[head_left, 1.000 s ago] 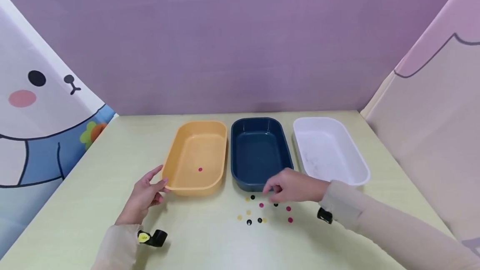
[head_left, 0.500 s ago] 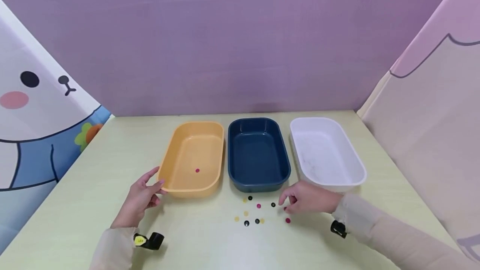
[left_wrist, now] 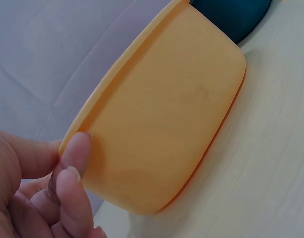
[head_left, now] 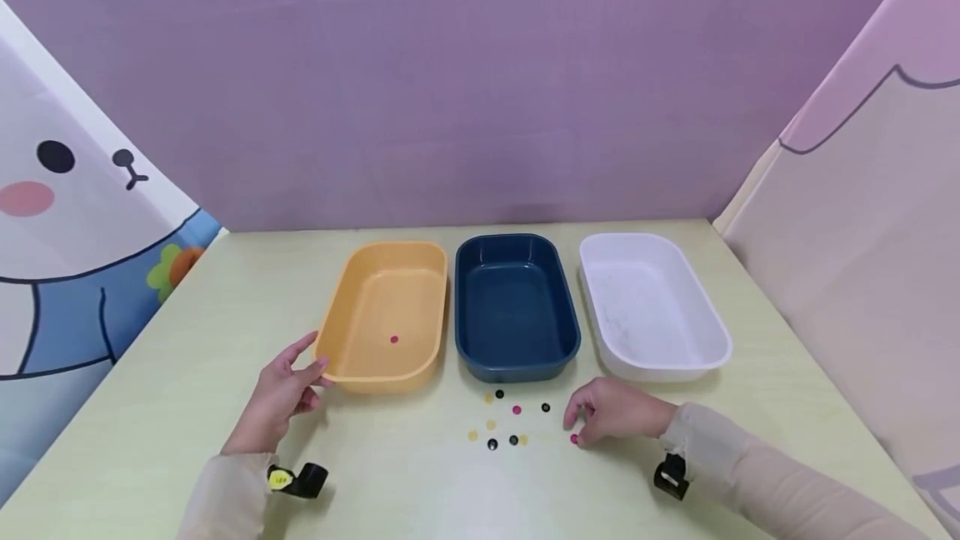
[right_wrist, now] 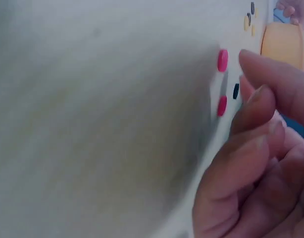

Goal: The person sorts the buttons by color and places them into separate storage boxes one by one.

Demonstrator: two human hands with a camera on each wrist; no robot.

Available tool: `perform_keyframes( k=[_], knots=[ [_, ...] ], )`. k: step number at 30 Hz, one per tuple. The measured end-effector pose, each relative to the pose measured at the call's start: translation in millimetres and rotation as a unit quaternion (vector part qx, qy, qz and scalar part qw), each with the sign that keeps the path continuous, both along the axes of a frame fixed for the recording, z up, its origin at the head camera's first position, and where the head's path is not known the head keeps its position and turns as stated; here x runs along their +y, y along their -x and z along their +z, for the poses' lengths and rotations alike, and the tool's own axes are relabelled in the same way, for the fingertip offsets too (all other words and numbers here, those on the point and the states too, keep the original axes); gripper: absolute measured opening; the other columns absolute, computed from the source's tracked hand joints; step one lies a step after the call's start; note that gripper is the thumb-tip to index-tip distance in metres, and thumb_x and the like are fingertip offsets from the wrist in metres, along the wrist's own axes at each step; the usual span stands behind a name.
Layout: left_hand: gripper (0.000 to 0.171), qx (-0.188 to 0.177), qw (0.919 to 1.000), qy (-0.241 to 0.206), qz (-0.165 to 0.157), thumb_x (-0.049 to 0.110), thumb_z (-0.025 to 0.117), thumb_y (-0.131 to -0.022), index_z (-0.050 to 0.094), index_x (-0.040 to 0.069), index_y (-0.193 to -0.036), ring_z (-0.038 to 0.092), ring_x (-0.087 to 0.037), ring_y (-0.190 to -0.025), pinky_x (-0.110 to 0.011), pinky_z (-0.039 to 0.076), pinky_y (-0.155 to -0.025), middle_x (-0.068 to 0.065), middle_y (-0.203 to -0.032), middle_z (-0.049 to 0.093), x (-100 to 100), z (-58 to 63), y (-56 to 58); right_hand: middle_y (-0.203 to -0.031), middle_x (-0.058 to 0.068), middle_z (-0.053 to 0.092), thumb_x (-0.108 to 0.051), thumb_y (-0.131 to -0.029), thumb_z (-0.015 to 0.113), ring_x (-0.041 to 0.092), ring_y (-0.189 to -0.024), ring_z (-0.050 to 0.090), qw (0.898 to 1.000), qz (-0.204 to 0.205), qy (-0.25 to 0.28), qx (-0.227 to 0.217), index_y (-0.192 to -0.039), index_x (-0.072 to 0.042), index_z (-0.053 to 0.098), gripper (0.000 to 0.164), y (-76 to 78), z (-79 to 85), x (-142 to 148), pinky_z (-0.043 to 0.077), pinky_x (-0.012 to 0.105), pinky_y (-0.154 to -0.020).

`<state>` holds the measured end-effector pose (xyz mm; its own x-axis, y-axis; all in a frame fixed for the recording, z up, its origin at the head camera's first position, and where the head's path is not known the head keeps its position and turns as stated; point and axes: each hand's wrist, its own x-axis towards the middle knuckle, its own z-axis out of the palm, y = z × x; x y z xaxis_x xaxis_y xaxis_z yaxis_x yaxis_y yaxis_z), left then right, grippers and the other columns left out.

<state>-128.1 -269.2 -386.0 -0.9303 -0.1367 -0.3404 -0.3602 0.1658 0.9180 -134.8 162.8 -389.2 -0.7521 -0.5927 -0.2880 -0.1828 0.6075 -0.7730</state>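
My left hand [head_left: 273, 398] grips the near left corner of an orange-yellow tray [head_left: 382, 380], thumb and fingers on its rim. One small pink disc [head_left: 394, 339] lies inside that tray. My right hand [head_left: 621, 411] hovers low over the table, fingers bent and apart with nothing between them. In the right wrist view two pink button-like discs [right_wrist: 222, 60] lie flat beside the fingertips; from the head one of them is hidden under the hand. To its left are scattered black discs [head_left: 513, 440], pale yellow discs [head_left: 491, 424] and another pink disc [head_left: 517, 410].
A dark blue tray [head_left: 517, 372] stands in the middle, close to the orange-yellow one. To its right is a white tray [head_left: 663, 372], just behind my right hand. A purple cloth wall [head_left: 465, 90] rises behind the table [head_left: 420, 482], with printed cloth on both sides.
My right hand has moved right and toward me, from beside the blue tray's front to the rightmost pink discs. The left hand stays on the orange-yellow tray.
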Motion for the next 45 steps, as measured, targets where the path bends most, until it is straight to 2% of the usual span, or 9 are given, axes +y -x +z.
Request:
perform_keyframes(
  k=[7, 17, 26, 36, 45],
  knots=[
    [0.065, 0.000, 1.0000, -0.005, 0.002, 0.012, 0.051, -0.100, 0.015, 0.010, -0.154, 0.047, -0.007, -0.045, -0.021, 0.043, -0.048, 0.007, -0.064, 0.062, 0, -0.2, 0.0, -0.055, -0.006, 0.047, 0.008, -0.069, 0.071, 0.007, -0.051, 0.041, 1.000, -0.009, -0.007, 0.002, -0.076, -0.008, 0.068, 0.018, -1.7, -7.3, -1, 0.032, 0.018, -0.049],
    [0.064, 0.004, 1.0000, -0.007, -0.001, 0.012, 0.050, -0.100, 0.016, 0.010, -0.154, 0.047, -0.006, -0.044, -0.021, 0.043, -0.048, 0.008, -0.063, 0.062, 1, 0.1, -0.2, -0.060, -0.009, 0.053, 0.011, -0.069, 0.069, 0.004, -0.054, 0.044, 0.999, 0.017, -0.012, 0.024, -0.076, -0.010, 0.068, 0.022, -0.3, -12.1, 0, 0.035, 0.018, -0.050],
    [0.065, -0.007, 0.9999, -0.010, 0.002, 0.013, 0.050, -0.100, 0.015, 0.011, -0.154, 0.048, -0.007, -0.045, -0.021, 0.043, -0.049, 0.007, -0.064, 0.063, -1, -2.2, -0.8, -0.060, -0.011, 0.049, 0.011, -0.070, 0.069, 0.001, -0.054, 0.042, 0.999, 0.033, 0.003, 0.043, -0.079, -0.009, 0.066, 0.022, -0.7, -14.1, 2, 0.036, 0.018, -0.052],
    [0.064, -0.004, 0.9999, -0.010, 0.000, 0.013, 0.050, -0.100, 0.015, 0.010, -0.154, 0.047, -0.007, -0.045, -0.022, 0.043, -0.049, 0.007, -0.064, 0.063, 0, -3.1, -0.3, -0.061, -0.010, 0.049, 0.008, -0.073, 0.071, 0.002, -0.054, 0.041, 0.998, 0.032, -0.010, 0.044, -0.076, -0.011, 0.064, 0.021, -4.6, -13.2, 1, 0.036, 0.020, -0.053],
    [0.064, 0.004, 0.9999, -0.009, 0.000, 0.012, 0.050, -0.100, 0.016, 0.010, -0.154, 0.047, -0.006, -0.044, -0.021, 0.043, -0.048, 0.007, -0.064, 0.062, 0, -1.8, -1.1, -0.064, -0.012, 0.046, 0.006, -0.075, 0.070, 0.002, -0.060, 0.042, 0.995, 0.061, -0.030, 0.079, -0.077, -0.014, 0.062, 0.022, -5.5, -12.8, 2, 0.039, 0.023, -0.060]
  ],
)
